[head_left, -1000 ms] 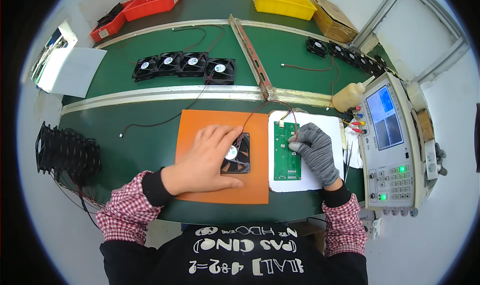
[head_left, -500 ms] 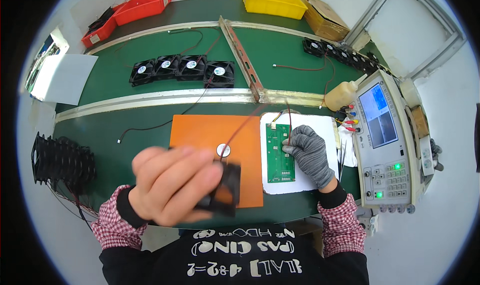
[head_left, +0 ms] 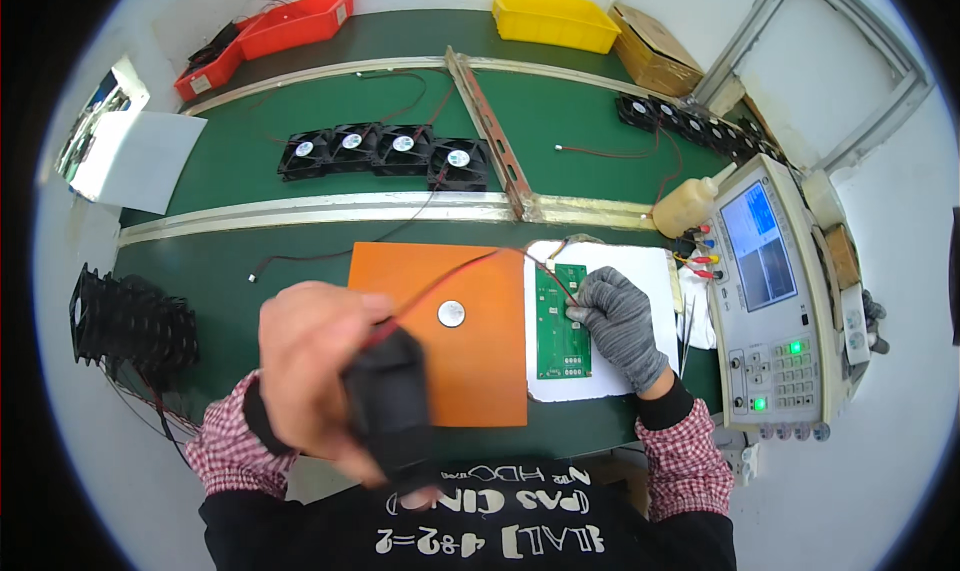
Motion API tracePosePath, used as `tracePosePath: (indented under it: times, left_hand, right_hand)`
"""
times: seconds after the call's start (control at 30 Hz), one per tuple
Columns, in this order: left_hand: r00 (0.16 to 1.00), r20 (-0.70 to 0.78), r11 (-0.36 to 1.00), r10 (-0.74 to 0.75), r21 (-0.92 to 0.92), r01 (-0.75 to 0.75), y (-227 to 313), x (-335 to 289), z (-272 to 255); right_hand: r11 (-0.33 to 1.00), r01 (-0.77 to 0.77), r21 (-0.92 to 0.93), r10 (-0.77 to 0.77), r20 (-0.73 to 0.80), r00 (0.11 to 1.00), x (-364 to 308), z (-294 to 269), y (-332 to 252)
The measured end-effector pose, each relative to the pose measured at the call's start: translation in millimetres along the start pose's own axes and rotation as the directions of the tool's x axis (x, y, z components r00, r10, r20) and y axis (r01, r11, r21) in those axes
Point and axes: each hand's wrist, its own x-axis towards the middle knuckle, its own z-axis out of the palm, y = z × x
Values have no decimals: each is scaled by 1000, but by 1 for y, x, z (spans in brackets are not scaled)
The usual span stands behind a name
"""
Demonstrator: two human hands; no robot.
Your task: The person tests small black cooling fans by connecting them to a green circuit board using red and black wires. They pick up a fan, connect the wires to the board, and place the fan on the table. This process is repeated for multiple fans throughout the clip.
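Note:
My left hand, bare and blurred by motion, is closed round a small black cooling fan above the near left part of an orange mat. From the fan a thin red and black cable arches across to the right. In a grey glove, my right hand pinches the cable's end over a green circuit board. Its fingertips hide the plug. The board lies on a white pad. A round silver disc rests on the mat.
Several black fans with trailing cables lie behind the metal rail. More fans are stacked at the left. To the right stand a tester with a screen and a squeeze bottle. Red bins and a yellow bin sit far back.
My left hand has moved slightly left and turned the fan, so its face no longer shows. The cable now stretches more sideways. My right hand keeps its pinch at the board.

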Motion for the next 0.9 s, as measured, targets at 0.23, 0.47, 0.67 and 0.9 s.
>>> tracePosePath:
  times: [0.23,0.47,0.67,0.9]
  left_hand:
    - [886,180,840,426,285,-462,-99,82,102]
    - [838,450,815,-310,579,-9,-207,87,106]
    - [989,135,997,66,-38,-61,-44,74,110]
    - [812,-240,717,532,638,-281,-60,78,7]
  right_hand:
    - [994,49,-97,-66,-182,981,-5,5,-2]
    - [983,73,167,-20,-299,954,-3,0,2]
    - [691,-202,694,119,166,979,-4,-9,-50]
    - [711,-293,640,-434,726,533,-12,-26,-30]
